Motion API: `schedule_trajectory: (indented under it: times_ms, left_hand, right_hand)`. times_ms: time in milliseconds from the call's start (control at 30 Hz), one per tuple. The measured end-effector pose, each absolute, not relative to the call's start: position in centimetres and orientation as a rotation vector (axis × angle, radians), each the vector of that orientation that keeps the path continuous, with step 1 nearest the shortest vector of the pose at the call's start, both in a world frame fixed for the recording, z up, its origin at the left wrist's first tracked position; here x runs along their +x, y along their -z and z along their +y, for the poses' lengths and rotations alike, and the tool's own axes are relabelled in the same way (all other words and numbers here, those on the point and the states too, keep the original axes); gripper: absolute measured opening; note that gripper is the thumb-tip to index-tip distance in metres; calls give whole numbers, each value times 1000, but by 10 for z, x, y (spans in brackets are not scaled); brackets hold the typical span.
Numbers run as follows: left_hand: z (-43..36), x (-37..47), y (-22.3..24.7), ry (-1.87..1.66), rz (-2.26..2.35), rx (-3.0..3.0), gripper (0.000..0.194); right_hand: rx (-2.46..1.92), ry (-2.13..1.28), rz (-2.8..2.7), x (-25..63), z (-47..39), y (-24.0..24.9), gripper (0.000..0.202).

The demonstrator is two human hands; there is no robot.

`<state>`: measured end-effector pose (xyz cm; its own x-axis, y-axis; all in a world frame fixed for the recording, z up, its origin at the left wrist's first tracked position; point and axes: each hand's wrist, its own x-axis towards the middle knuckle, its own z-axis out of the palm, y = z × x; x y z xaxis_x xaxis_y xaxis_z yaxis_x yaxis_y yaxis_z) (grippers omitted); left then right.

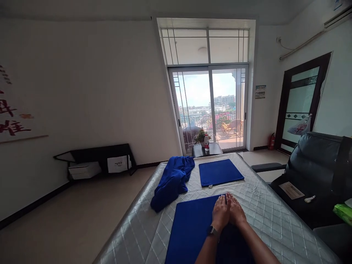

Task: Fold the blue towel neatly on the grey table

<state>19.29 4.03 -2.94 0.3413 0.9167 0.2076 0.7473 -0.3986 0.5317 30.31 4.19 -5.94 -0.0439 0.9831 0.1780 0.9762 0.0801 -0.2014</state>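
Both my hands lie flat, side by side, on the far edge of a large blue cloth (189, 223) spread over the mattress. My left hand (220, 212), with a dark watch (212, 231) on its wrist, presses down with its fingers stretched forward. Close against it, my right hand (235, 209) rests the same way, fingers straight. Beyond them a blue cloth folded into a flat rectangle (220, 172) lies on the mattress, a small white tag at its near edge. To its left is a crumpled heap of blue cloth (174, 183).
The quilted silver mattress (140, 227) fills the foreground. A black armchair (316, 172) with a brown card stands at the right. Past the far end are a small table (216, 149), a bottle (206, 142) and a plant. A low black bench (101, 161) with white boxes lines the left wall.
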Motion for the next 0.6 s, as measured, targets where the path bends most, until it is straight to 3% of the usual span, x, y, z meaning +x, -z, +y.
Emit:
schedule_trajectory:
  times_ms: [600]
  left_hand:
    - [51,30,46,-468,1988,2445,72]
  right_hand:
    - [-2049,-123,-2015,295,43,47,70]
